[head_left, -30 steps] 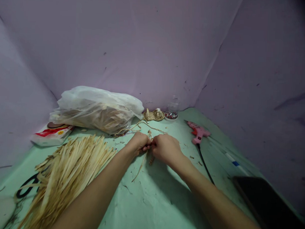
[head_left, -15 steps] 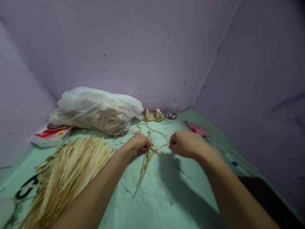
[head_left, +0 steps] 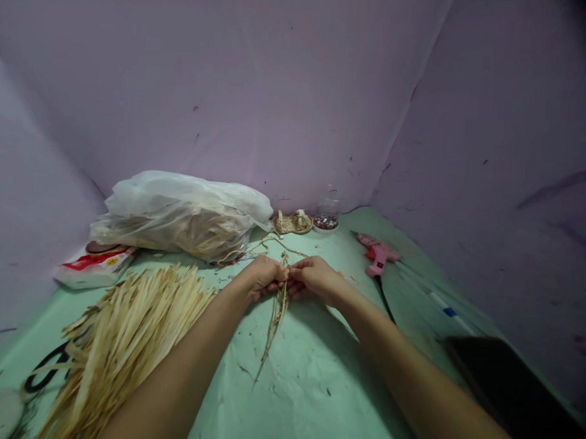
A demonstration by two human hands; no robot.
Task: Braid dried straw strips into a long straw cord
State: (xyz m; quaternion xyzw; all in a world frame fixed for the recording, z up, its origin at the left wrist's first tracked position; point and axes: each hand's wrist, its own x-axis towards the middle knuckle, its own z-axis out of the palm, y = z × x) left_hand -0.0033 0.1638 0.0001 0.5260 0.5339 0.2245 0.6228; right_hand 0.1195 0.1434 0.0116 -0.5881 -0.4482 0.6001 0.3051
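A thin bundle of dried plant fibre strips [head_left: 272, 331] hangs down from between my hands, over the green tabletop. My left hand [head_left: 265, 275] is closed in a pinch on its upper part. Against it from the right, my right hand [head_left: 313, 276] pinches the fibre too, fingertips meeting the left ones. A little of the bundle sticks up above the fingers. Behind the hands, a twisted fibre cord [head_left: 266, 243] loops across the table. The exact spot where the fingers grip is partly hidden.
Left lies a pile of pale dried strips [head_left: 139, 336] over black-handled scissors [head_left: 45, 368]. Behind are a plastic bag [head_left: 187, 209], a red-white packet [head_left: 96, 264], a woven slipper-shaped piece [head_left: 293, 223] and a bead container [head_left: 326, 222]. A pink glue gun [head_left: 378, 251] and dark flat object [head_left: 512, 393] lie right.
My right hand has moved left from out over the table to meet my left hand at the bundle. The left hand stays about in place. More of the glue gun shows.
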